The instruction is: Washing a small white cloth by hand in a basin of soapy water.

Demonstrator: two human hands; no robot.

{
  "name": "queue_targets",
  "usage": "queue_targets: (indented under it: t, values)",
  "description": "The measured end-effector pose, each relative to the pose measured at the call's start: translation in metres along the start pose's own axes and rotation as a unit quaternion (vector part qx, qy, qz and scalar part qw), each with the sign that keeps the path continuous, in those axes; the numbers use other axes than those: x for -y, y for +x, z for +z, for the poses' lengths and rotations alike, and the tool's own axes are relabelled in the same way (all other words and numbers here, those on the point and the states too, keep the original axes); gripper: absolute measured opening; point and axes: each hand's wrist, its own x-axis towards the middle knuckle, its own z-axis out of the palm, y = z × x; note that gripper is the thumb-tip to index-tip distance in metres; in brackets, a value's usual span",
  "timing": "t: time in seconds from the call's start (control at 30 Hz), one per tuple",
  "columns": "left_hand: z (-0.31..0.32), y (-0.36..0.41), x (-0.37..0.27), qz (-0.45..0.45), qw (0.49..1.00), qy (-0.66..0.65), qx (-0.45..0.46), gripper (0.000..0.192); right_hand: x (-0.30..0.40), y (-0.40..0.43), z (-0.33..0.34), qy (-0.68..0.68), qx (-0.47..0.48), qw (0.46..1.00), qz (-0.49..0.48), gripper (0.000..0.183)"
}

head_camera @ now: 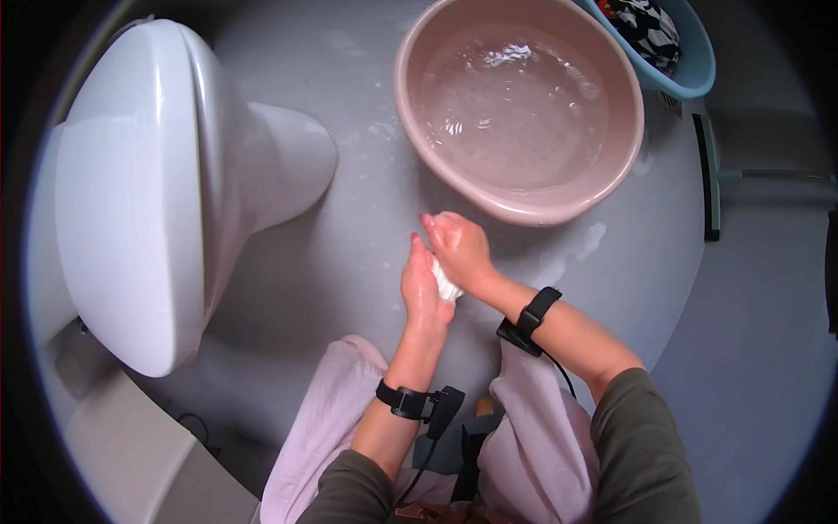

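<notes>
Between my two wet hands is a bunched white cloth (pixel 446 283), mostly hidden by the fingers. My left hand (pixel 421 283) grips it from the left, thumb pointing away from me. Pressed against its upper right side, my right hand (pixel 460 247) is closed in a fist around the cloth. Both hands are above the grey floor, just short of the near rim of a pink plastic basin (pixel 524 213). Clear water (pixel 517 118) with ripples and a few bubbles fills part of the basin.
A white toilet (pixel 131 216) with its lid down stands at the left. Beyond the basin at the upper right, a blue basin (pixel 697 72) holds black-and-white patterned fabric (pixel 648 33). A floor squeegee (pixel 710 177) leans at the right. Wet patches (pixel 582 242) mark the floor.
</notes>
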Motion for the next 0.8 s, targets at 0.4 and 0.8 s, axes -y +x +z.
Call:
queue_targets:
  t: [0.4,0.8]
  values:
    - [-0.111,0.074,-0.003,0.049,0.913,-0.113,0.390,0.026,0.036,-0.046,0.033,0.007,0.027,0.996,-0.080,0.022]
    - [-0.064,0.040,0.008,0.014,0.979,-0.043,0.200,0.031,-0.008,-0.029,0.020,0.025,-0.002,0.997,-0.075,0.023]
